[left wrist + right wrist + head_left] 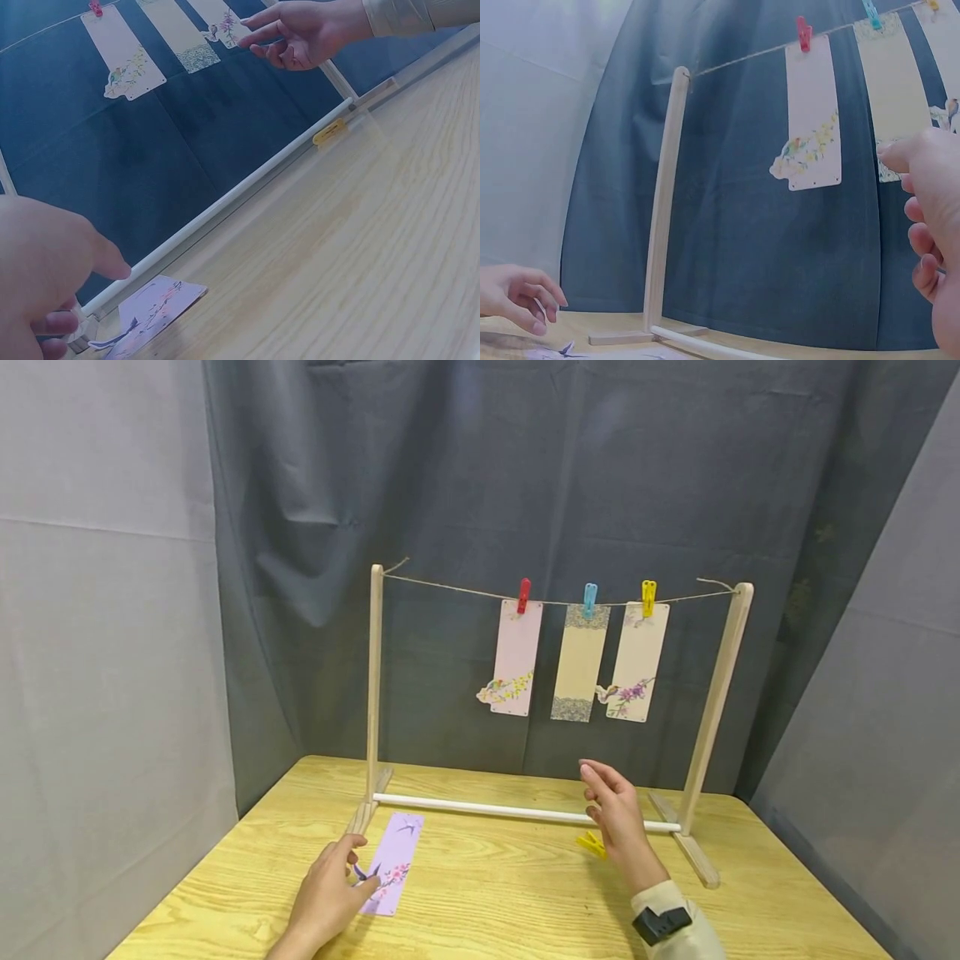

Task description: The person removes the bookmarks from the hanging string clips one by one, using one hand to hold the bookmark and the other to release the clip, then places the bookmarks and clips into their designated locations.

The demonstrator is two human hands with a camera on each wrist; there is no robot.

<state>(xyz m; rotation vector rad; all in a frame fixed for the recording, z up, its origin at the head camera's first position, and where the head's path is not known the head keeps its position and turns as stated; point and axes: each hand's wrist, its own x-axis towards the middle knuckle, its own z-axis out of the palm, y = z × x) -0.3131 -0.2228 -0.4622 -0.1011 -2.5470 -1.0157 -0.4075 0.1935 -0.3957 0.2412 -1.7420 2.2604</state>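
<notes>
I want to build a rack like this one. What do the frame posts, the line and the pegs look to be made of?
The posts look like bare, unvarnished pale wood, with faint grain showing. The line seems to be rough brown twine, knotted with frayed ends at the post tops. The pegs, such as the red peg, look like smooth moulded plastic, judging by their bright, even colour. The bottom rod is smooth and white; its material is unclear.

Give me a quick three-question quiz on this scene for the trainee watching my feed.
1. How many bookmarks hang from the string?
2. True or false: the right hand holds the yellow clip.
3. Which hand touches the purple bookmark: A left, B right, C neither?

Key
1. Three, under the red clip, blue clip and yellow hanging clip.
2. False; it hovers open above the clip, which lies on the table.
3. A, the left hand.
</notes>
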